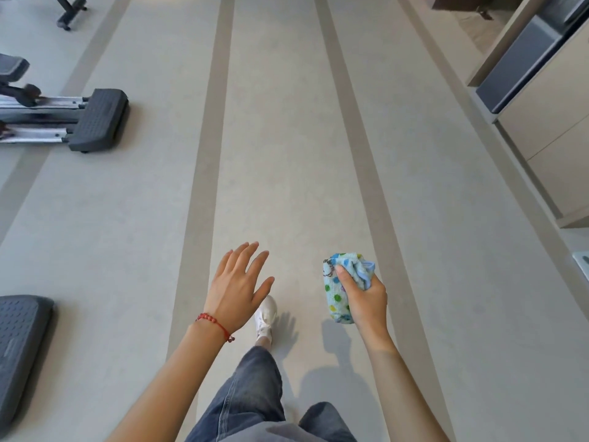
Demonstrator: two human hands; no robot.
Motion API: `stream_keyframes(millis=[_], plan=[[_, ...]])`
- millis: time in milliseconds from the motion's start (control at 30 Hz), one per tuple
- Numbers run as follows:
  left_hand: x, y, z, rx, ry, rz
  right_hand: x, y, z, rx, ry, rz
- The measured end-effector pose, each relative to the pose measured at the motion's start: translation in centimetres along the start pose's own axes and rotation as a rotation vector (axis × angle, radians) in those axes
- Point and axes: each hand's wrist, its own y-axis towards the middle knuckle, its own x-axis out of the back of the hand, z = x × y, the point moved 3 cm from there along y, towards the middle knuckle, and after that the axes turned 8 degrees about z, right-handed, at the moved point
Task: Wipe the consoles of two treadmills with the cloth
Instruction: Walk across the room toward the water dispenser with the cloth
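Note:
My right hand (366,298) grips a bunched light-blue cloth with coloured dots (339,290), held above the floor at lower centre-right. To its left my left hand (237,283) hovers empty, fingers spread, with a red bead bracelet on the wrist. No treadmill console shows in this view. Below the hands are my jeans and one white shoe (266,315) stepping forward.
Grey floor with darker stripes (210,122) runs ahead. On the left lie the rear ends of gym machines: a dark ribbed foot with metal rails (95,119) and another dark ribbed pad (22,336). A beige cabinet with a grey panel (541,106) lines the right side.

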Motion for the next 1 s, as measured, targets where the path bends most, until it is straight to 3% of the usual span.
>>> stream_keyframes(millis=[433,1000], plan=[[4.1,29.3,8.5,-0.106,0.004,0.014,-5.7,24.8,12.3,-0.048,0.026,-0.09],[4.9,63.6,7.8,-0.139,0.029,0.04,-2.5,56.3,25.4,-0.01,-0.016,-0.112]])
